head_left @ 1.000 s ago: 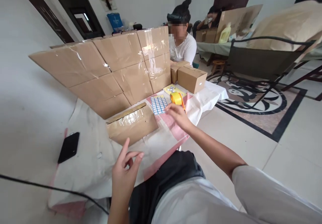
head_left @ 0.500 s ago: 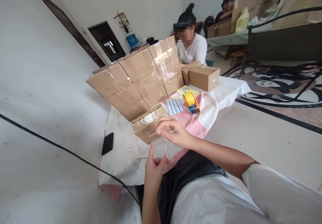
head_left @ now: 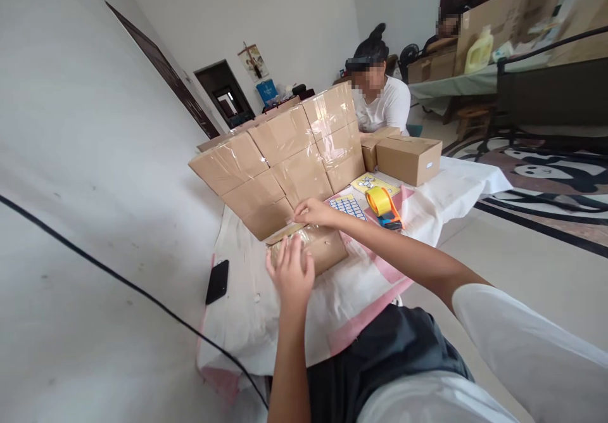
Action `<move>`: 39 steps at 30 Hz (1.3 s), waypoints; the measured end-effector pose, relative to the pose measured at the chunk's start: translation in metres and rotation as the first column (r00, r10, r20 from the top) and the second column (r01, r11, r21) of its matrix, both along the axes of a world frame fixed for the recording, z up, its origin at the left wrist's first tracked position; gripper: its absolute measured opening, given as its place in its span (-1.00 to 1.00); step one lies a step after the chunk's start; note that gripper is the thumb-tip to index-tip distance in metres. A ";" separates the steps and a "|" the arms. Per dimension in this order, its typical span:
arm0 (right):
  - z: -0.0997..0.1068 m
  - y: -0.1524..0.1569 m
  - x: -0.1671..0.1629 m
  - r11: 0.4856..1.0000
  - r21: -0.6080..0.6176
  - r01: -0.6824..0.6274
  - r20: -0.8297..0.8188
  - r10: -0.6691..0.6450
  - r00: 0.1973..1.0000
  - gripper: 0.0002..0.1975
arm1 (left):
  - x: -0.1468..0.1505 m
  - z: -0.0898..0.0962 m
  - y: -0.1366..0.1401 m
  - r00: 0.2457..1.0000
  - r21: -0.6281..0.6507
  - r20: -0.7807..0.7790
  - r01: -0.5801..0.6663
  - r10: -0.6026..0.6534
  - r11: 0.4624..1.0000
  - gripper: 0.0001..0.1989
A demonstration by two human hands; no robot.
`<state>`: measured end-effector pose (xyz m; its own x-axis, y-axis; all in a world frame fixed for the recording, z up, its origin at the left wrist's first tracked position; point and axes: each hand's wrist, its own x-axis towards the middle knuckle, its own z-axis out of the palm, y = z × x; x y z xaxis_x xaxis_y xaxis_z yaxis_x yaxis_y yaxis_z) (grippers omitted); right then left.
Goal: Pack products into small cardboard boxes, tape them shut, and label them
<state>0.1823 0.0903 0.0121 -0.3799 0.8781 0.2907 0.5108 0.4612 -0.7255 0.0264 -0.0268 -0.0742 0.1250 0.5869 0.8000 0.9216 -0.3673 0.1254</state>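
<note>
A small cardboard box (head_left: 330, 255) with shiny clear tape over its top lies on the cloth in front of me. My left hand (head_left: 291, 271) rests flat against its near left part, fingers spread. At the box's far top edge is my right hand (head_left: 311, 213), thumb and fingertips pinched together. Whatever is between those fingertips is too small to make out. Right of the box are a sheet of blue-edged labels (head_left: 349, 208), partly behind my right forearm, and an orange tape dispenser (head_left: 392, 214) with a yellow roll.
A wall of taped cardboard boxes (head_left: 285, 157) stands just behind. Another box (head_left: 408, 157) and a yellow printed sheet (head_left: 375, 184) are at the right. A black phone (head_left: 217, 282) lies at the table's left edge, near a hanging cable (head_left: 142, 303). A person (head_left: 387, 103) sits across.
Both hands have moved from the box's near side up to its top. My left hand has spread onto it, and my right hand has reached its far edge. The view has shifted slightly.
</note>
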 end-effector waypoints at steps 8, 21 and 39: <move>-0.014 0.030 -0.020 0.988 0.023 0.152 0.317 -0.152 0.936 -0.75 | 0.020 -0.034 -0.004 0.987 -0.225 -0.045 -0.161 0.155 0.961 -0.51; -0.075 0.090 0.068 0.730 -0.211 0.650 0.496 -0.493 0.715 -0.19 | 0.050 -0.060 -0.024 0.997 0.135 0.072 -0.044 0.034 0.990 -0.69; -0.118 0.110 0.060 0.600 -0.292 0.745 0.617 -0.477 0.626 0.30 | 0.085 -0.120 -0.050 0.942 -0.109 0.150 0.317 -0.300 0.942 -0.75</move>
